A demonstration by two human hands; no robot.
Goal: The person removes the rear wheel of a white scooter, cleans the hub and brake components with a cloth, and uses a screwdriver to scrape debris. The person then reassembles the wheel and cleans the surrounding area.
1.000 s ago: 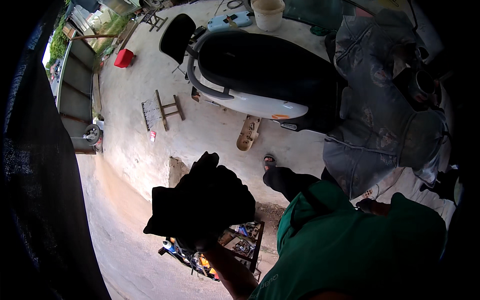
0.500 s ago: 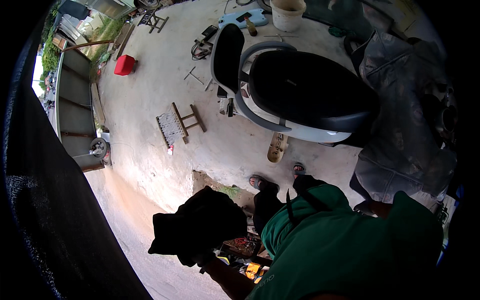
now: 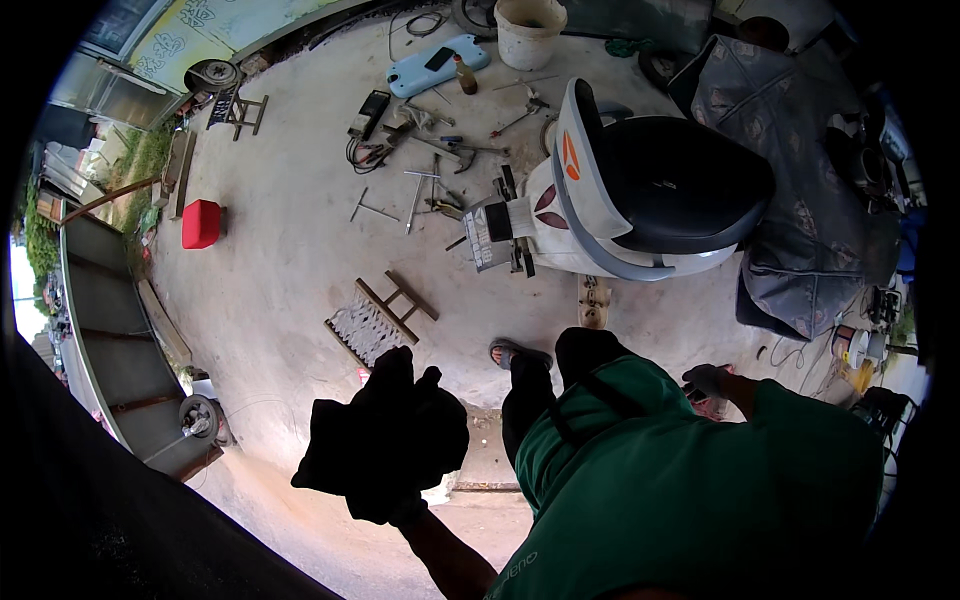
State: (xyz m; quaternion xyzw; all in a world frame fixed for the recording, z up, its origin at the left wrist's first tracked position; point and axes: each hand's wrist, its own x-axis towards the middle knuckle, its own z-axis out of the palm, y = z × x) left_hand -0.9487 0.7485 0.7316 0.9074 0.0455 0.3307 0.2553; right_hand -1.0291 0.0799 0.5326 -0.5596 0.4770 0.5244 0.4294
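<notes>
Black, lumpy, cloth-like bundle clasped in the left hand, jutting forward from its wrist; right hand well apart, grip impossible to tell

A partly open-air scooter repair workshop is seen, marked by a white scooter parked on a concrete floor, where T-handled tools and cables are strewn, while a loose wheel is set beside grey metal panelling.

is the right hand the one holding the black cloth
No, the left hand holds up the black cloth, while the right hand is well apart from it.
</notes>
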